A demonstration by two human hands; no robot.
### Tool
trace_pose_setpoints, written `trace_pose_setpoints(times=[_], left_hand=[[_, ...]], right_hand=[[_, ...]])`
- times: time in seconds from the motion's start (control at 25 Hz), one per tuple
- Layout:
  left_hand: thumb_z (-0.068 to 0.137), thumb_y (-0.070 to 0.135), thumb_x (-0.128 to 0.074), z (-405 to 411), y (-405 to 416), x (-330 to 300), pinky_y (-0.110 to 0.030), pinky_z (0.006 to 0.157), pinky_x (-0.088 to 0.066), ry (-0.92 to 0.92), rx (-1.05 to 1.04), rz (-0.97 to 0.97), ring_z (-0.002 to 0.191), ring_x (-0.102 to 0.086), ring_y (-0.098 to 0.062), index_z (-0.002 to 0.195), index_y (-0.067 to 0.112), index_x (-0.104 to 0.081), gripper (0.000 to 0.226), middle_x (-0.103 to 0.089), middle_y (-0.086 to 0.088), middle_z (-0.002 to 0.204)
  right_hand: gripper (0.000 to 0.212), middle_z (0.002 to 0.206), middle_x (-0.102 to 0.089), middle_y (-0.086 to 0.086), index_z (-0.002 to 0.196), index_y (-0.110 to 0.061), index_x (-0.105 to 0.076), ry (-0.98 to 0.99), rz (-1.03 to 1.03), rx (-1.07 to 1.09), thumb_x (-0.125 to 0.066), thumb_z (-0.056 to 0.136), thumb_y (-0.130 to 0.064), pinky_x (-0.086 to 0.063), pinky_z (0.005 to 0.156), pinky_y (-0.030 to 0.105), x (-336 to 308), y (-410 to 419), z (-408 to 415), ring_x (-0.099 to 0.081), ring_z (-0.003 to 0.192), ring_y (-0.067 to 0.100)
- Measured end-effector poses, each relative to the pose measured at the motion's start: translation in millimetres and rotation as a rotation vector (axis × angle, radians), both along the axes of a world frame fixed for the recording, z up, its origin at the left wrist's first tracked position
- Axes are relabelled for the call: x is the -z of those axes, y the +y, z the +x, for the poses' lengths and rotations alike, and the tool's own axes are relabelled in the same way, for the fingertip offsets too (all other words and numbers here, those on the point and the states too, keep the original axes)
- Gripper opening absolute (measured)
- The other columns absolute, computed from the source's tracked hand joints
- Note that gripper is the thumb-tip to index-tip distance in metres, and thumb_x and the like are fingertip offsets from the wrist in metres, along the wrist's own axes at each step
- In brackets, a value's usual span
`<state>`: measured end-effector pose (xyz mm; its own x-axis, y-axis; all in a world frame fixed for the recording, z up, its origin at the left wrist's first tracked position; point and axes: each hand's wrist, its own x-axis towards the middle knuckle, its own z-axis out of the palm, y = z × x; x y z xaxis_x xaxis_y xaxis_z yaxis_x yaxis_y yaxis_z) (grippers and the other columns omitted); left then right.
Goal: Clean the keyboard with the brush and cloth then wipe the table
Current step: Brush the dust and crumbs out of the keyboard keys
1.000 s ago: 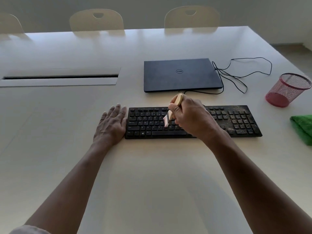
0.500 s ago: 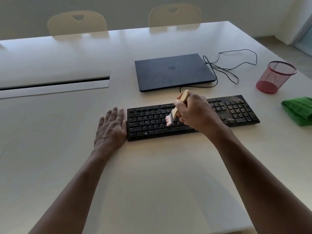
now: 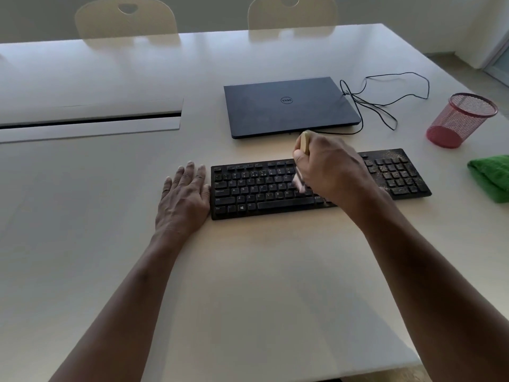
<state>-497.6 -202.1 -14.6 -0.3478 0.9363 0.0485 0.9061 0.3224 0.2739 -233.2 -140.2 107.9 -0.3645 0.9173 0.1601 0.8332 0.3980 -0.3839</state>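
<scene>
- Black keyboard [image 3: 264, 188] is laid on the pale desk [image 3: 248, 285], just in front of a closed laptop [image 3: 289, 106]; gritty dust is seen on its number pad.
- Brush [image 3: 304, 142] is gripped in the curled right hand [image 3: 330, 169], bristles blurred on the middle keys.
- Left hand [image 3: 184, 197] is laid flat, fingers straight, touching the keyboard's left end.
- Green cloth [image 3: 493, 177] is found at the right edge, near a red mesh cup [image 3: 460, 119].

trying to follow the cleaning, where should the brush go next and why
Probably sweep the brush rightward toward the number pad: the keyboard shows dust there, while the left keys look cleaner. The right hand grips it; the left hand steadies the keyboard's end.
</scene>
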Motion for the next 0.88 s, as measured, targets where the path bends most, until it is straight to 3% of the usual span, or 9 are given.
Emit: trace_pose_setpoints(times=[0.08, 0.16, 0.24, 0.36, 0.56, 0.72, 0.88], left_hand=[[0.107, 0.04, -0.027, 0.9, -0.5, 0.0, -0.035, 0.126, 0.0, 0.002, 0.005, -0.003, 0.155, -0.004, -0.014, 0.16, 0.029, -0.019, 0.055, -0.007, 0.004, 0.168], [0.107, 0.041, -0.027, 1.2, -0.6, -1.6, -0.035, 0.126, 0.0, -0.015, 0.003, -0.009, 0.155, -0.004, -0.013, 0.16, 0.028, -0.019, 0.054, -0.008, 0.004, 0.168], [0.108, 0.041, -0.026, 2.6, 0.3, -6.2, -0.035, 0.126, -0.001, -0.096, -0.025, 0.003, 0.154, -0.005, -0.013, 0.159, 0.026, -0.022, 0.054, -0.01, 0.004, 0.168], [0.107, 0.046, -0.024, 16.6, 5.8, -16.6, -0.036, 0.126, -0.006, -0.214, -0.028, 0.084, 0.154, -0.007, -0.015, 0.159, 0.02, -0.024, 0.058, -0.014, -0.001, 0.167], [0.106, 0.049, -0.023, 65.3, 26.6, -27.0, -0.034, 0.125, 0.001, -0.084, 0.203, 0.077, 0.154, 0.005, -0.015, 0.161, 0.021, -0.009, 0.063, -0.001, -0.001, 0.168], [0.107, 0.046, -0.025, 79.7, 37.5, -21.1, -0.034, 0.124, 0.007, -0.011, 0.213, -0.013, 0.154, 0.009, -0.018, 0.161, 0.02, -0.006, 0.063, 0.003, -0.001, 0.169], [0.107, 0.045, -0.025, 80.0, 37.6, -16.3, -0.035, 0.124, 0.008, 0.029, 0.204, -0.013, 0.155, 0.009, -0.018, 0.161, 0.02, -0.005, 0.063, 0.003, 0.0, 0.169]], right_hand=[[0.017, 0.08, -0.066, -0.003, 0.1, -0.02, -0.06, 0.112, -0.045, -0.051, -0.048, 0.106, -0.03, -0.047, 0.059, 0.028, -2.9, 0.8, -1.6, -0.061, 0.07, 0.013], [0.015, 0.081, -0.069, 0.0, 0.104, -0.019, -0.061, 0.278, -0.215, -0.121, -0.049, 0.106, -0.028, -0.057, 0.065, 0.034, -2.2, -4.0, -6.7, -0.067, 0.072, 0.018], [0.015, 0.081, -0.069, -0.001, 0.103, -0.019, -0.061, 0.235, -0.196, -0.118, -0.05, 0.106, -0.029, -0.058, 0.068, 0.036, 3.6, -6.6, -7.1, -0.067, 0.071, 0.017], [0.017, 0.082, -0.066, -0.002, 0.102, -0.02, -0.06, 0.133, -0.031, -0.001, -0.047, 0.107, -0.031, -0.048, 0.067, 0.031, 6.3, -1.3, -0.3, -0.062, 0.072, 0.017], [0.02, 0.08, -0.066, -0.005, 0.105, -0.02, -0.062, 0.247, -0.11, 0.006, -0.047, 0.106, -0.034, -0.057, 0.075, 0.039, 5.7, 2.9, 5.4, -0.067, 0.077, 0.022], [0.02, 0.09, -0.068, 0.001, 0.108, -0.019, -0.061, 0.12, 0.006, 0.077, -0.047, 0.106, -0.034, -0.049, 0.072, 0.032, 7.1, 7.5, 14.3, -0.063, 0.08, 0.023], [0.019, 0.084, -0.071, 0.003, 0.107, -0.018, -0.063, 0.364, -0.126, -0.012, -0.05, 0.106, -0.032, -0.061, 0.076, 0.045, 7.1, 12.4, 20.0, -0.069, 0.075, 0.022]])
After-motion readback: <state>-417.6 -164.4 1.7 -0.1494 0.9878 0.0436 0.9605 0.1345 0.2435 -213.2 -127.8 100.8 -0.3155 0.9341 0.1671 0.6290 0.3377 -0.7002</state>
